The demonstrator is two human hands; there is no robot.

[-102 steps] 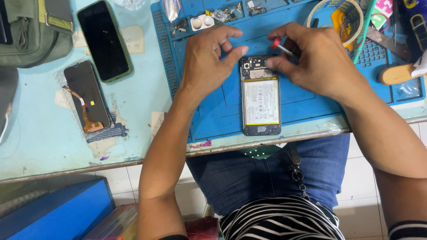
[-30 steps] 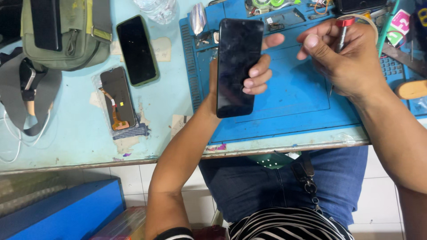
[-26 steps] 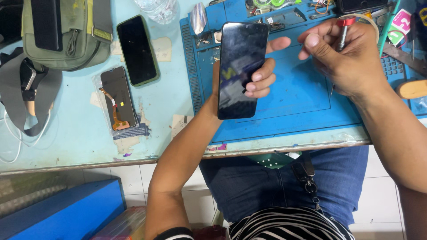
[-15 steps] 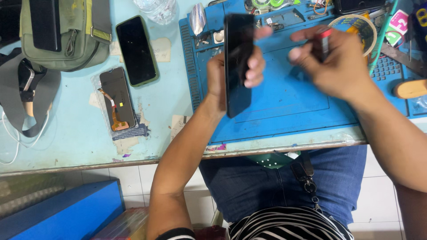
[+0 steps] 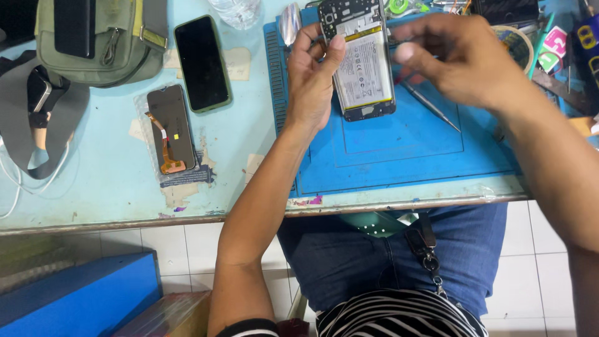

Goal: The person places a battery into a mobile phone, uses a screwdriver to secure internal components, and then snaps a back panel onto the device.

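Far left on the table you've got a green pouch w/ a dark phone tucked in its pocket, white cable at the left edge. Next right: a bare screen part w/ an orange flex strip, and just beyond it, farther off, a black phone in a green case, face up. Then the blue mat, near edge of the table. Your left hand holds the opened phone above the far part of the mat, back off, battery facing you; thumb pressed on its left edge, other fingers wrapped behind, so can't see them. A thin metal tool lies on the mat just right of the phone. Your right hand is blurred, right of the phone; fingers bunched, can't tell whether they pinch anything. Assorted tools and parts at the far right.
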